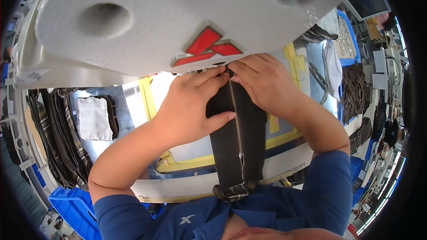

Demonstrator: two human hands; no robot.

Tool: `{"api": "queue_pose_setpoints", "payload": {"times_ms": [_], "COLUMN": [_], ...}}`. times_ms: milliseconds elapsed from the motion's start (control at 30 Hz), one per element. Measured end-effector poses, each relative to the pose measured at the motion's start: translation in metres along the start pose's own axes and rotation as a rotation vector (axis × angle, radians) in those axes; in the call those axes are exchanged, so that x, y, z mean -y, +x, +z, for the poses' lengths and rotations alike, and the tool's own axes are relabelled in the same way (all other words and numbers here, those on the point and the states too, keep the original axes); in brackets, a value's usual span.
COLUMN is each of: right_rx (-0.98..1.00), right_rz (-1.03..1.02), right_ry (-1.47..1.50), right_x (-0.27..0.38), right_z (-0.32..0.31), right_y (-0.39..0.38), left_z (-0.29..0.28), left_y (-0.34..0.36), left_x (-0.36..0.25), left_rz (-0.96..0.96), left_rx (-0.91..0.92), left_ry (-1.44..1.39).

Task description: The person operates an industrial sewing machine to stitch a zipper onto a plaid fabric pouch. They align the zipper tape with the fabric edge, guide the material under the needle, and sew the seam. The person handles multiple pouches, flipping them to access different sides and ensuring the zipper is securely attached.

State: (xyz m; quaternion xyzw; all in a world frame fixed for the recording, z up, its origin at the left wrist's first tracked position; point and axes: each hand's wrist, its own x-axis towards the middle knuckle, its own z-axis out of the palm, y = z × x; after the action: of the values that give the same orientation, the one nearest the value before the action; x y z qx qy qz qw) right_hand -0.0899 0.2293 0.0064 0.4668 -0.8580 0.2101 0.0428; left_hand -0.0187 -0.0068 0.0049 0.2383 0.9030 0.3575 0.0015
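Note:
A long black fabric piece [251,144] with a metal zipper [237,126] down its middle runs from under the pale sewing machine head [147,22] toward my body. Its near end, with a plaid patch [235,191], hangs over the table edge against my shirt. My left hand [193,102] lies on the fabric's left side, fingertips by the zipper's far end and thumb spread out onto the zipper. Beside those fingertips, my right hand [264,80] is closed, pinching the fabric at the zipper's far end. The machine head hides the needle area.
Stacked dark and plaid fabric pieces [58,138] lie at left, beside a white-topped pile [94,118]. A blue bin [75,211] stands at lower left. At right are a blue tray of metal rings [344,40], dark strips [356,89] and a monitor [368,0]. Yellow tape [191,162] marks the tabletop.

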Motion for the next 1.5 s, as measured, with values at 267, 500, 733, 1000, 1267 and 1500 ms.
{"api": "queue_pose_setpoints", "payload": {"times_ms": [267,500,733,1000,1267,1500], "right_rx": [-0.015,-0.058,-0.088,-0.036,-0.018,-0.054], "right_rz": [-0.003,-0.01,0.019,0.058,0.04,0.028], "right_ry": [-0.03,-0.09,-0.115,-0.136,-0.171,-0.159], "right_x": [0.002,0.002,0.009,0.022,0.023,0.028], "right_z": [-0.001,0.004,0.01,0.024,0.018,0.02], "right_y": [0.001,-0.001,0.007,0.025,0.026,0.03], "left_z": [-0.003,-0.003,-0.008,-0.017,-0.016,-0.019], "left_y": [-0.001,-0.002,-0.001,-0.01,-0.006,-0.008], "left_x": [0.002,-0.001,-0.007,0.001,0.001,-0.006], "left_rz": [-0.007,-0.016,-0.047,-0.112,-0.119,-0.135], "left_rx": [0.023,0.015,-0.01,-0.06,-0.032,-0.019], "left_ry": [-0.012,0.04,0.128,0.181,0.167,0.245]}}
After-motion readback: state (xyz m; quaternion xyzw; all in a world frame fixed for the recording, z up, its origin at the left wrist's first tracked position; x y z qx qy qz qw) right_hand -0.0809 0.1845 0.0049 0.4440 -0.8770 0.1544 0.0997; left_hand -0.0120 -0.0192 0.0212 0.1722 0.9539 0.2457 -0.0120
